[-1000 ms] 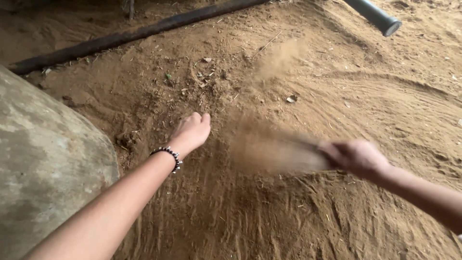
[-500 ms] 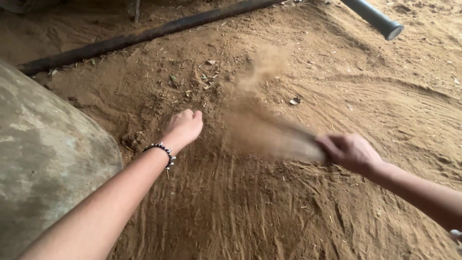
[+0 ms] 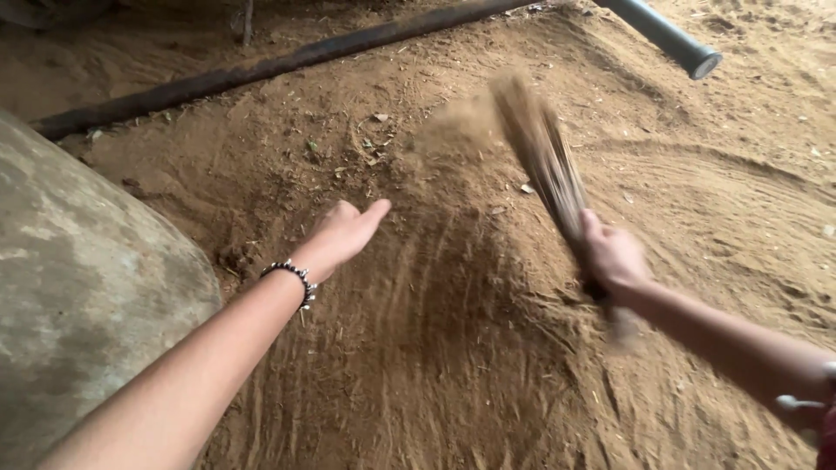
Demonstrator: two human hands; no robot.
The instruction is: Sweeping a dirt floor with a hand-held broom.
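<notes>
My right hand [image 3: 612,256] grips a short straw hand broom [image 3: 542,157], whose bristles point up and away over the brown dirt floor [image 3: 418,348]. A puff of dust hangs by the broom's tip. My left hand [image 3: 346,229] hovers above the dirt with fingers together and extended, holding nothing; a beaded bracelet [image 3: 293,276] circles its wrist. Fine sweep lines streak the soil between the two hands.
A large grey rounded concrete surface [image 3: 78,287] fills the left side. A dark pipe [image 3: 261,68] lies across the top of the dirt, and a grey pipe end [image 3: 688,48] juts in at the top right. Small leaves and debris [image 3: 374,139] dot the soil.
The broom swung from a low, blurred sweep across the middle to raised and pointing away. My right hand moved up slightly. My left hand's fingers stretched out.
</notes>
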